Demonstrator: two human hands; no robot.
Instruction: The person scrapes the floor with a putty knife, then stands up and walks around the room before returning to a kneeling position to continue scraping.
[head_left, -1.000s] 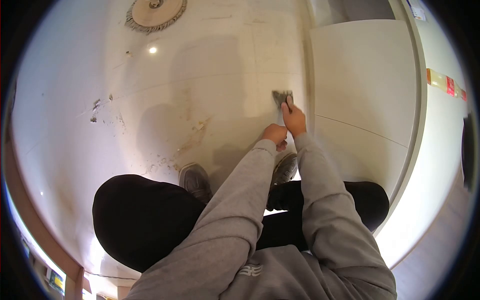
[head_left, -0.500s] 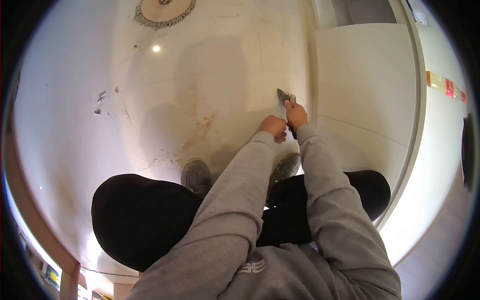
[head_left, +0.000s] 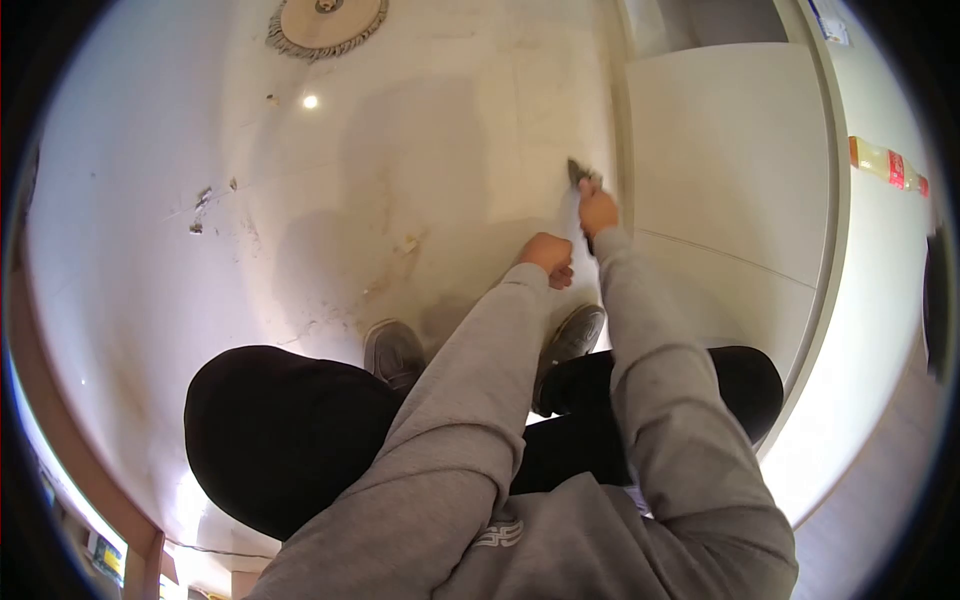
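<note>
My right hand (head_left: pixel 598 210) is wrapped round the handle of a scraper (head_left: pixel 577 172), whose dark blade points up and left over the pale floor (head_left: pixel 430 130) near the base of the white cabinet (head_left: pixel 725 150). Just left of it, my left hand (head_left: pixel 549 259) is closed, knuckles up, above the floor; whatever its fingers may hold is hidden. Brownish smears and a small crumb (head_left: pixel 409 243) lie on the floor left of my hands.
A round fringed pad (head_left: pixel 328 22) rests at the top. Dark debris (head_left: pixel 201 203) lies on the left. My shoes (head_left: pixel 394 352) are below my hands. At the right, beyond the cabinet edge, lies a bottle with a red label (head_left: pixel 888 167).
My right hand has moved up and slightly right with the scraper, away from my left hand, and the blade has turned more upright. My left hand has hardly moved.
</note>
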